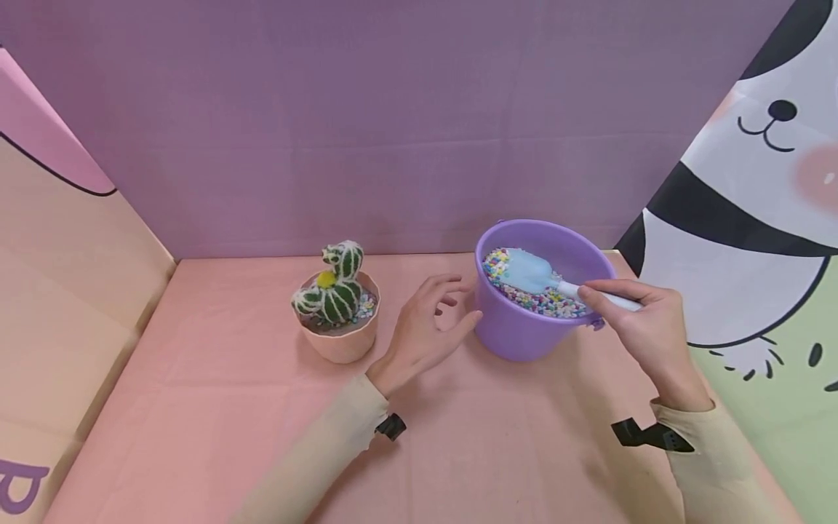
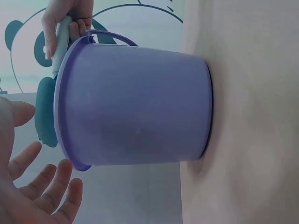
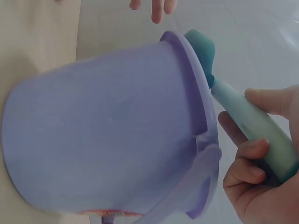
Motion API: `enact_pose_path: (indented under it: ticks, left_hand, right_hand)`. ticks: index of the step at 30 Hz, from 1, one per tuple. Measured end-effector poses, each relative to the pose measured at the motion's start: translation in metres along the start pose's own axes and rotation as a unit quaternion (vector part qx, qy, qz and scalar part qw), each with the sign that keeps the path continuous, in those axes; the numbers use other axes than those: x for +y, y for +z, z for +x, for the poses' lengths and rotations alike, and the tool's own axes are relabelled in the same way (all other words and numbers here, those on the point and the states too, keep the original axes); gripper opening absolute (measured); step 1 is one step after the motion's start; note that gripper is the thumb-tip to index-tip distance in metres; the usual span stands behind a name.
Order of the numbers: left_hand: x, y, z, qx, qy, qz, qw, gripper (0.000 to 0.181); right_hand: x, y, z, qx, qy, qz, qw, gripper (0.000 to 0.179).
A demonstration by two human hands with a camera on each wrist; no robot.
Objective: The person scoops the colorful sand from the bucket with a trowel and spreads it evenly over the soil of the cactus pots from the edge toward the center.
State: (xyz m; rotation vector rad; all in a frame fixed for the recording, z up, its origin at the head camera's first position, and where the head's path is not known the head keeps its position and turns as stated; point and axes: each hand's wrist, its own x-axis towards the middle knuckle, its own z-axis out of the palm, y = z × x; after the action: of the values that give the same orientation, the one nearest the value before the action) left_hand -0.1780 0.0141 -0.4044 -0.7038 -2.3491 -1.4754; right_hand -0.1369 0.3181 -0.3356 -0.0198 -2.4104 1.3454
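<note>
Pink cloth-like tabletop (image 1: 491,451), backed by a plain purple fabric wall (image 1: 393,131); to the right we list a printed panel with a black-and-white panda (image 1: 727,291).

Item: round purple plastic bucket (image 1: 520,338), upright towards the back right, partly filled with small multicoloured pebbles (image 1: 550,302).

Item: pale blue scoop with a whitish handle (image 1: 529,271), over the bucket's mouth, its blade showing above the rim in both wrist views.

Item: right hand (image 1: 651,327), fingers and thumb gripping the scoop's handle.

Item: left hand (image 1: 427,327), near the bucket's left side, fingers loosely bent, thumb set wide; we cannot tell whether it touches the wall.

Item: green-and-white knitted-looking cactus (image 1: 339,300) with a yellow flower, standing in a peach-coloured pot (image 1: 340,346) left of that hand.
</note>
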Motion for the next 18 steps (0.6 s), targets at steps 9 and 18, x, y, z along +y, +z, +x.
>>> enact_pose_path:
  ticks: [9, 18]
  left_hand:
    - [-0.003, -0.013, -0.01, -0.008, 0.01, 0.006, 0.9999, 0.042]
    - [-0.007, -0.029, -0.02, -0.001, 0.005, -0.009, 0.9999, 0.039]
  right_hand:
    - [-0.01, 0.012, -0.006, -0.002, -0.012, 0.003, 0.9999, 0.023]
    - [-0.02, 0.02, -0.009, -0.01, -0.012, -0.005, 0.9999, 0.026]
